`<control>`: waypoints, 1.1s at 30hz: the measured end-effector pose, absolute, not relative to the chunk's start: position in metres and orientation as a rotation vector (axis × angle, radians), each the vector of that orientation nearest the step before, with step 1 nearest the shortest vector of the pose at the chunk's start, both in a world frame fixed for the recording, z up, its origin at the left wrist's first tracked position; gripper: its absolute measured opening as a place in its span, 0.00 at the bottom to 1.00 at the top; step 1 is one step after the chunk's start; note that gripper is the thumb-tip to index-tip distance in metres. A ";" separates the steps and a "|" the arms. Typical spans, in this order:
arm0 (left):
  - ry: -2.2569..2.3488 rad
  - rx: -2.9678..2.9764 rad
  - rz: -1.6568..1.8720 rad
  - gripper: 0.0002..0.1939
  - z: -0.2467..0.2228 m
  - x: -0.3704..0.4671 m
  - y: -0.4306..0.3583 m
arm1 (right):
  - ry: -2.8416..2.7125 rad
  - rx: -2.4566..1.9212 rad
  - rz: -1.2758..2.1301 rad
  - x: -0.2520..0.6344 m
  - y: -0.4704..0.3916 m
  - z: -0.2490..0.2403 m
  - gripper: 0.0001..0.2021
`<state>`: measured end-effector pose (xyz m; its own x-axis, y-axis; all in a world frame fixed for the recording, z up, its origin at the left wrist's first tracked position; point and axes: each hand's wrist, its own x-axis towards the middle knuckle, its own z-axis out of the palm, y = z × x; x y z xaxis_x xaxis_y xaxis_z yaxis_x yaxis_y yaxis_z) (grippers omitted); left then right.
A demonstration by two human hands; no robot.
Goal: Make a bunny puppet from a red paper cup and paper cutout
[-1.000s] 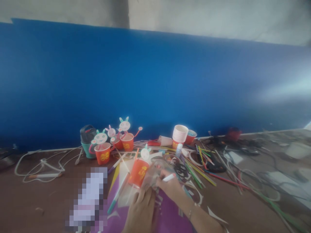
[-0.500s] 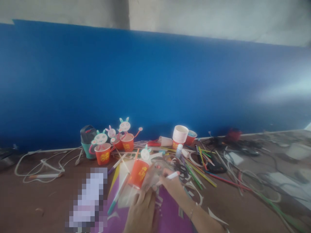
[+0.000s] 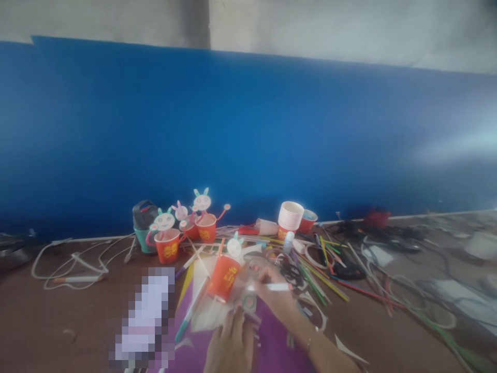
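Observation:
My right hand [image 3: 274, 290] is closed around a white marker [image 3: 278, 286] with a pink end, over small paper pieces. A small round cutout [image 3: 249, 302] with ring markings lies between my hands. My left hand [image 3: 232, 342] lies flat on the purple sheet [image 3: 275, 344], fingers stretched toward the cutout. Just beyond it, an upside-down red paper cup [image 3: 224, 278] leans on white paper, with a rabbit-head cutout [image 3: 234, 245] behind it. A teal-tipped marker [image 3: 190, 311] lies to the left. Fine detail is blurred.
Red cups with rabbit figures [image 3: 167, 245] stand at the back left beside a teal container [image 3: 145, 238]. Stacked cups [image 3: 290, 216], a glue bottle [image 3: 288, 242], coloured sticks [image 3: 330, 282] and black scissors [image 3: 292, 272] are right of centre. Cables [image 3: 411, 295] cover the right side.
The marker in my right hand has tipped from slanted to nearly level. My left hand has drawn slightly back, and the ringed cutout shows more clearly. The whole view has shifted a little.

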<state>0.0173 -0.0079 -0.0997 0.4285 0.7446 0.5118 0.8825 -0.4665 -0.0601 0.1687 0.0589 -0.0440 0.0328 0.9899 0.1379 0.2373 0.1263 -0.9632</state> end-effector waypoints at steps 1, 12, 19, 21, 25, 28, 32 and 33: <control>-1.442 -2.368 -0.577 0.13 -0.098 0.018 -0.010 | -1.448 -1.299 0.960 0.167 0.058 -0.044 0.10; -1.656 -2.392 -0.105 0.14 -0.080 0.026 -0.014 | -1.603 -1.411 1.073 0.162 0.056 -0.046 0.09; -1.598 -2.332 -0.099 0.17 -0.078 0.026 -0.013 | -1.624 -1.425 1.054 0.161 0.056 -0.049 0.09; -1.597 -2.329 -0.082 0.16 -0.078 0.027 -0.014 | -1.634 -1.427 1.043 0.160 0.055 -0.047 0.08; -1.606 -2.346 -0.045 0.13 -0.074 0.028 -0.014 | -1.630 -1.456 1.058 0.159 0.053 -0.042 0.08; -1.622 -2.358 -0.049 0.12 -0.071 0.028 -0.014 | -1.617 -1.451 1.114 0.158 0.051 -0.039 0.07; -1.617 -2.374 -0.047 0.11 -0.071 0.028 -0.014 | -1.610 -1.491 1.108 0.158 0.052 -0.040 0.08; -1.618 -2.374 -0.046 0.11 -0.072 0.027 -0.014 | -1.612 -1.493 1.092 0.158 0.052 -0.040 0.08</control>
<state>0.0274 -0.0144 -0.0717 0.3766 0.9097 0.1748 0.9181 -0.3414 -0.2011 0.1582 0.0523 -0.0404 -0.1160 0.9913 -0.0624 0.4258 -0.0071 -0.9048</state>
